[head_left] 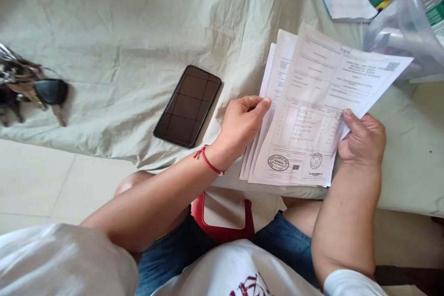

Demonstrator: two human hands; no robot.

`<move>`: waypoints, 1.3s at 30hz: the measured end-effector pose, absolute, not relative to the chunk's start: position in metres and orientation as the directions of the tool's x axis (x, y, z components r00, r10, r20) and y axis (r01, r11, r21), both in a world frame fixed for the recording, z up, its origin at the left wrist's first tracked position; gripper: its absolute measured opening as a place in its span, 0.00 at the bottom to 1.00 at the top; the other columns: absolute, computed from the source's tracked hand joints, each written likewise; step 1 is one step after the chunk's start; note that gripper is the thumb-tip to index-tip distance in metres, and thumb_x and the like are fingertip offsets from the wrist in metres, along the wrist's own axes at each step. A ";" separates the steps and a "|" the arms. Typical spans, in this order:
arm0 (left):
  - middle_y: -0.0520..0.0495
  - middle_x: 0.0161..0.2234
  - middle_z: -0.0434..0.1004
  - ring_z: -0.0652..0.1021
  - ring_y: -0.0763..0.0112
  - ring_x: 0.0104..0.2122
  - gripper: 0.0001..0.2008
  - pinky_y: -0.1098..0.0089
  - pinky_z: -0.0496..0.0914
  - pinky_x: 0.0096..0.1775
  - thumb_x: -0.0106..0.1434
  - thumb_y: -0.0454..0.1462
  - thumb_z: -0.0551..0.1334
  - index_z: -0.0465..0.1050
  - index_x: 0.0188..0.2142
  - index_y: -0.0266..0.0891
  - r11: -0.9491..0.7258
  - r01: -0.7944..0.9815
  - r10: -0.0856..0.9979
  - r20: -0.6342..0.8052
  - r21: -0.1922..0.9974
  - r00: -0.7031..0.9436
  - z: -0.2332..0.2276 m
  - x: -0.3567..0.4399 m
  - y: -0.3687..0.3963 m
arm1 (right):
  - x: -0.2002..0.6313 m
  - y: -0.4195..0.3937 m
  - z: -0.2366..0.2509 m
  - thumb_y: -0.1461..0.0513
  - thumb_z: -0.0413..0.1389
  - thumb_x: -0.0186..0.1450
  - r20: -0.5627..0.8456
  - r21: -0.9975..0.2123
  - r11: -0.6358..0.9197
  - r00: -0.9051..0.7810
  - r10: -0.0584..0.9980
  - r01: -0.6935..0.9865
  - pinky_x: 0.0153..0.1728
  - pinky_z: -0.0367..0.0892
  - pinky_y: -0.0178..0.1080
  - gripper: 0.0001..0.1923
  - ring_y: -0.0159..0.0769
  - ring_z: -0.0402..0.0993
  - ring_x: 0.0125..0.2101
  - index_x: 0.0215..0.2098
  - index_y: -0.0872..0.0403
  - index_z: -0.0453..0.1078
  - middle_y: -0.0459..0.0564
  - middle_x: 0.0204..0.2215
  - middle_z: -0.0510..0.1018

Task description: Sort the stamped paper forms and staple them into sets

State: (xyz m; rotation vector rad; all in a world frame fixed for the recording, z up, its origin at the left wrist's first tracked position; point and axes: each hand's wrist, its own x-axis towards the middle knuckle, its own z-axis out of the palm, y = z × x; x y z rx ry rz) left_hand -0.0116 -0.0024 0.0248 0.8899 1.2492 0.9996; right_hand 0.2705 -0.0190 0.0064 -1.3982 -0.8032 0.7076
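A thin stack of printed paper sheets (312, 111) with stamps near its lower edge is held above a surface covered in pale cloth (138, 32). My left hand (241, 122), with a ring and a red wrist cord, pinches the stack's left edge. My right hand (362, 138) grips the stack's right edge, thumb on the top sheet. The sheets are fanned slightly, so the edges of lower pages show at the left.
A black phone (188, 105) lies face up left of my left hand. A bunch of keys with a black fob (33, 88) sits at the far left. A notepad with a pen (347, 0) and a clear plastic jug (412, 23) are at the top right. A red stool (222, 226) shows below.
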 end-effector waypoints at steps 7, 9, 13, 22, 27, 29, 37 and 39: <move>0.56 0.25 0.57 0.61 0.73 0.28 0.27 0.66 0.59 0.34 0.70 0.34 0.75 0.58 0.24 0.41 0.311 -0.122 0.950 -0.312 0.943 0.012 0.019 -0.009 0.001 | 0.267 -0.016 0.007 0.57 0.81 0.44 0.021 -1.000 0.006 0.575 0.818 0.027 0.70 0.76 0.66 0.25 0.49 0.89 0.44 0.40 0.55 0.88 0.53 0.40 0.91; 0.56 0.26 0.57 0.61 0.73 0.28 0.27 0.67 0.60 0.34 0.69 0.34 0.76 0.57 0.25 0.42 0.303 -0.139 0.952 -0.305 0.943 0.012 0.020 -0.007 0.001 | 0.268 -0.016 0.007 0.59 0.80 0.42 0.027 -0.999 0.009 0.602 0.798 0.032 0.69 0.76 0.64 0.26 0.48 0.88 0.43 0.40 0.56 0.87 0.53 0.41 0.91; 0.54 0.27 0.62 0.64 0.71 0.29 0.19 0.68 0.61 0.34 0.78 0.34 0.64 0.63 0.28 0.42 0.354 -0.154 0.935 -0.351 0.923 0.048 0.022 -0.006 0.002 | 0.273 -0.017 0.005 0.60 0.79 0.44 0.071 -0.997 0.033 0.612 0.788 0.073 0.68 0.77 0.63 0.21 0.47 0.87 0.44 0.36 0.54 0.84 0.53 0.41 0.91; 0.54 0.33 0.70 0.75 0.68 0.31 0.24 0.67 0.69 0.38 0.66 0.22 0.65 0.75 0.56 0.46 0.303 -0.174 0.951 -0.309 0.937 -0.011 0.015 -0.008 0.003 | 0.285 -0.016 0.005 0.60 0.75 0.49 0.139 -0.990 0.118 0.670 0.730 0.077 0.68 0.77 0.60 0.18 0.45 0.87 0.43 0.38 0.55 0.86 0.53 0.42 0.90; 0.53 0.28 0.67 0.68 0.71 0.27 0.11 0.67 0.61 0.32 0.69 0.25 0.64 0.80 0.38 0.41 0.340 -0.090 0.940 -0.340 0.936 0.017 0.023 -0.008 0.003 | 0.281 -0.020 0.011 0.59 0.77 0.52 0.155 -0.988 0.116 0.639 0.753 0.104 0.68 0.78 0.59 0.17 0.51 0.87 0.51 0.38 0.58 0.86 0.58 0.45 0.89; 0.52 0.27 0.68 0.68 0.69 0.27 0.10 0.67 0.61 0.32 0.73 0.30 0.63 0.80 0.35 0.41 0.385 -0.106 0.923 -0.383 0.917 0.044 0.027 -0.007 0.002 | 0.278 -0.021 0.014 0.58 0.77 0.52 0.165 -0.986 0.116 0.631 0.758 0.118 0.69 0.77 0.60 0.18 0.51 0.87 0.52 0.38 0.57 0.86 0.57 0.46 0.89; 0.53 0.25 0.57 0.62 0.70 0.27 0.26 0.65 0.59 0.33 0.79 0.43 0.67 0.63 0.24 0.42 0.302 -0.042 0.943 -0.292 0.952 0.156 0.036 -0.011 -0.004 | 0.270 -0.018 0.012 0.57 0.78 0.52 0.207 -0.978 0.142 0.617 0.760 0.153 0.68 0.77 0.60 0.17 0.48 0.87 0.47 0.37 0.56 0.86 0.54 0.43 0.90; 0.53 0.24 0.53 0.57 0.71 0.26 0.27 0.65 0.54 0.31 0.78 0.38 0.66 0.57 0.23 0.42 0.257 0.021 0.953 -0.257 0.966 0.162 0.034 -0.012 -0.003 | 0.267 -0.016 0.008 0.57 0.77 0.52 0.192 -0.981 0.133 0.601 0.776 0.141 0.66 0.80 0.60 0.17 0.46 0.87 0.46 0.38 0.55 0.85 0.53 0.45 0.90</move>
